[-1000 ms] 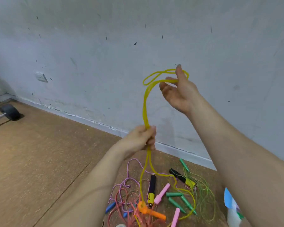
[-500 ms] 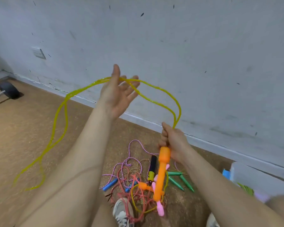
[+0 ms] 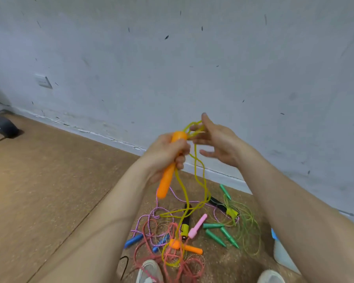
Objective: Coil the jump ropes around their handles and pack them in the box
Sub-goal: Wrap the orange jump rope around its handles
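Pale, speckled wall (image 3: 192,58) met a cork-brown floor (image 3: 49,190) behind the work. Held up in front of that wall, the orange handle (image 3: 169,176) stood tilted, its upper part wrapped in the curled fingers of the left hand (image 3: 164,154) and its lower end poking out below the fist. From the handle's top the yellow rope (image 3: 201,180) ran in a small loop over the right hand (image 3: 219,146), whose fingers were spread and fairly straight, not clenched, with the thumb pointing up. Motion blur hid exactly which fingers the loop crossed. Below the hands the rope dropped in two strands to the floor and reached the second orange handle (image 3: 189,248), which lay in the tangle.

Around it lay other jump ropes: a pink handle (image 3: 197,225), a black and yellow handle (image 3: 185,224), several green handles (image 3: 220,231) with thin green rope (image 3: 249,227), a blue handle (image 3: 133,241), purple rope (image 3: 149,218) and salmon-pink rope (image 3: 173,260). Two pale shoes (image 3: 149,270) showed at the bottom edge. A white and blue container (image 3: 282,256) sat at the right, partly behind the forearm. Far left, a wall socket (image 3: 43,81) and a dark wheel (image 3: 4,129) were visible.
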